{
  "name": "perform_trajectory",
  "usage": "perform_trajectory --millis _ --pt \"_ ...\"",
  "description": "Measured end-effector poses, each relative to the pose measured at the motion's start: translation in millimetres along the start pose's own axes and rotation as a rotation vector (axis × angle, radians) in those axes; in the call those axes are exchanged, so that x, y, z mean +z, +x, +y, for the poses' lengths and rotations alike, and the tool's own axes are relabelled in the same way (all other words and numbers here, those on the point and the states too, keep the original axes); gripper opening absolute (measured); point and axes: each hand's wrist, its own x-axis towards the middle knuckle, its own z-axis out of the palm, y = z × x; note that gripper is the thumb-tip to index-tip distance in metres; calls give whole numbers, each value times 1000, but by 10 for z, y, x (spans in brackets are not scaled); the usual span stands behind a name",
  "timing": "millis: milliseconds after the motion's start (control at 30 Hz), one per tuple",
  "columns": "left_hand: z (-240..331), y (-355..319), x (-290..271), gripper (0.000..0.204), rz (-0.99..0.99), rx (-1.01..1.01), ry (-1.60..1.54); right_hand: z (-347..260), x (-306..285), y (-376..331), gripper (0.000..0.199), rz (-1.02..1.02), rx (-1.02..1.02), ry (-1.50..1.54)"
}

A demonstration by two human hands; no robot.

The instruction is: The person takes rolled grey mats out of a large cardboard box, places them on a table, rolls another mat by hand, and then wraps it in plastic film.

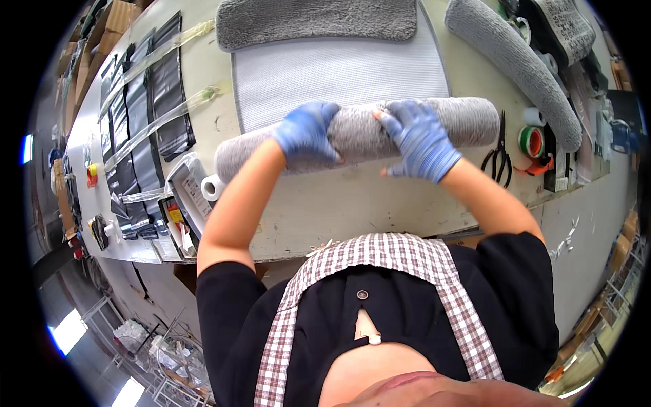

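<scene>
Pressing down on a rolled grey shaggy mat (359, 132), both blue-gloved hands sit side by side on top of the roll, which lies crosswise on the pale workbench (339, 203) just in front of the person. The left hand (306, 131) curls over the roll with fingers wrapped toward the far side, clamped around the pile; the right hand (420, 139) lies flatter, fingers spread across the top and thumb tucked toward the near side, gripping less fully. Beyond the roll a flat mat (339, 74) lies with its ribbed white backing up, and another grey shaggy mat (315, 20) lies at its far edge. A further rolled mat (515, 61) slants along the right, well apart from the hands. Black scissors (500, 156) and a green tape roll (532, 141) lie just beside the roll's right end, and a white roll (212, 186) sits near its left end, next to dark plastic bags (146, 102) laid out in a row. My judgement is that the roll could spring loose, since the right end extends well past the right hand with nothing holding it; easing either palm might let the outer layer unwind. Pushing the roll rightward could also knock the scissors or tape toward the bench edge.
</scene>
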Motion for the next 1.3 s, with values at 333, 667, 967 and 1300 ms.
perform_trajectory --millis 333,667,967,1300 --pt "39 361 -341 93 186 -122 247 670 -99 1005 100 -31 -38 143" --pt "92 -56 230 114 -369 -19 -128 89 -59 298 74 -498 -154 175" --pt "122 -67 266 76 -200 -88 -246 -129 78 -45 96 -654 -79 349" --pt "-9 135 377 90 -53 259 480 -280 133 -296 90 -488 -52 338"
